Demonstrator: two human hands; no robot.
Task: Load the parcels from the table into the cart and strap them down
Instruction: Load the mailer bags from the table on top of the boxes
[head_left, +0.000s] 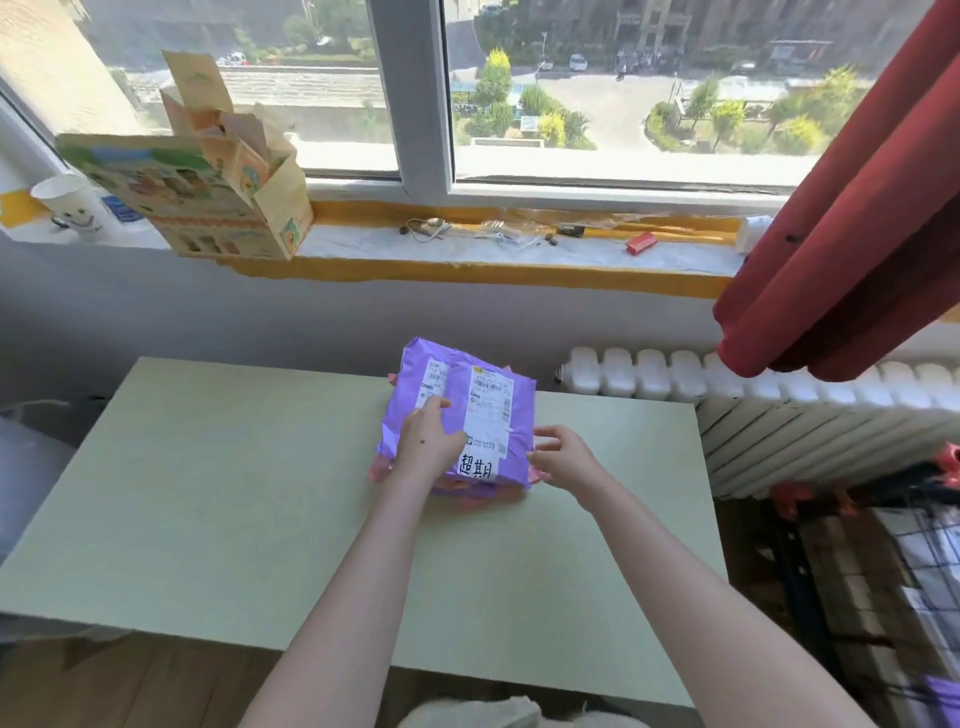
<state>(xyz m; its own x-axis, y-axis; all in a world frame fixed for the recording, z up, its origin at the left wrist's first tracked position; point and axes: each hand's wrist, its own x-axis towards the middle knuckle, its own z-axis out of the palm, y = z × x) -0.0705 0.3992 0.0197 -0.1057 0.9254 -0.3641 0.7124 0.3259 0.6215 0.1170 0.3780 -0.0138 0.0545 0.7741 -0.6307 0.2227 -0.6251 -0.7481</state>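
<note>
Table (234, 493): A pale green top is set below the window sill (519, 247); the parcels are borne on its far side, near the middle.
Cart (795, 571): What is taken to be the cart is seen low at the right, beside the table, as a dark frame with red clips. A checked fabric and a scrap of purple are seen in it, but the contents are too blurred to be named.
Parcels (514, 415): Soft purple mailing bags with white labels are stacked flat, with pink bags (376, 470) underneath. All lie on the table; none is lifted.
Handling: The bags are judged light, limp and slippery, so a stack of them is likely to sag or slide apart if taken by one edge. The pile is best clamped between both palms at opposite sides, or supported from underneath.
Cardboard box (218, 208): A printed carton is stood on the sill at the left with its flaps opened; smaller folded cartons are seen inside.
Left hand (428, 441): It is laid on top of the upper parcel, fingers stretched out and pressed flat; nothing is gripped.
Right hand (563, 457): It is held at the near right edge of the stack, fingers loosely bent and spread. No grip is seen, and whether the bag is touched cannot be told.
Paper cup (70, 205): A white cup is stood at the far left of the sill; its inside is not shown.
</note>
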